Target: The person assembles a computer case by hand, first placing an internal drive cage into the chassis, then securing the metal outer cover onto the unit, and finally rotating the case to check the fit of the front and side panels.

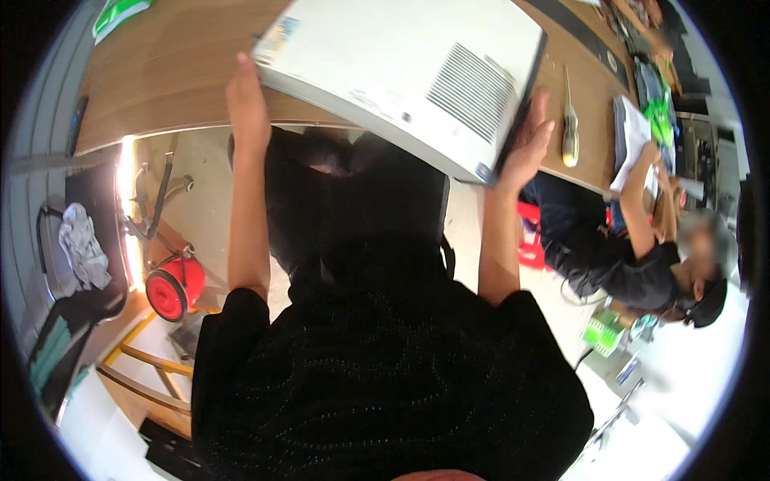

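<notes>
A white computer case (361,48) with a slatted vent and a dark right end lies on its side over the table's near edge, tilted so that its right corner comes closest to me. My left hand (247,104) grips its left end, with the fingertips at the corner. At the dark right end, my right hand (525,148) presses against the case with the thumb up; part of its fingers is hidden behind the case. Whether the case rests on the table or is lifted cannot be made out.
A screwdriver (569,128) with a yellow-and-black handle lies on the wooden table (176,64) right of the case. Farther right, a person in black (626,276) handles papers (634,132). At the left are a green packet (116,16), a red-hubbed wheel (168,293) and a wooden chair (148,377).
</notes>
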Motion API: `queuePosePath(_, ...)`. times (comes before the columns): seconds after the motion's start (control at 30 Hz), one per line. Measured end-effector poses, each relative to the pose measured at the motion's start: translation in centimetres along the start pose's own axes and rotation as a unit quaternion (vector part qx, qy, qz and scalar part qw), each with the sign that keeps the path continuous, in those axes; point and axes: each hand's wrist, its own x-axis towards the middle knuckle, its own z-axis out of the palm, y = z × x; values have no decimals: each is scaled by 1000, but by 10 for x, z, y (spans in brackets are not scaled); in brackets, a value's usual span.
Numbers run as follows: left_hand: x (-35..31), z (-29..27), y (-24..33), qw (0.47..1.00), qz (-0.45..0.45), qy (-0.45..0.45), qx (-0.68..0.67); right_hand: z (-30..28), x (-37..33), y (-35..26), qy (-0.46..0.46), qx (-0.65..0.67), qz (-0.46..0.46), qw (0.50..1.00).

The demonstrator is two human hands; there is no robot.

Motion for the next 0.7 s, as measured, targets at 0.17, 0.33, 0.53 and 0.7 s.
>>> queuePosePath(0.17,21,-7,16,995,-45,13,91,34,-9,-10,61,121,2,991)
queuePosePath(0.33,23,-6,23,996,-74,2,47,28,-15,-3,76,147,20,986)
queuePosePath(0.53,20,-1,31,997,-71,-8,8,1,-29,12,155,114,-8,981)
queuePosePath(0.7,25,8,7,999,16,10,-45,20,-27,1,231,125,-108,959)
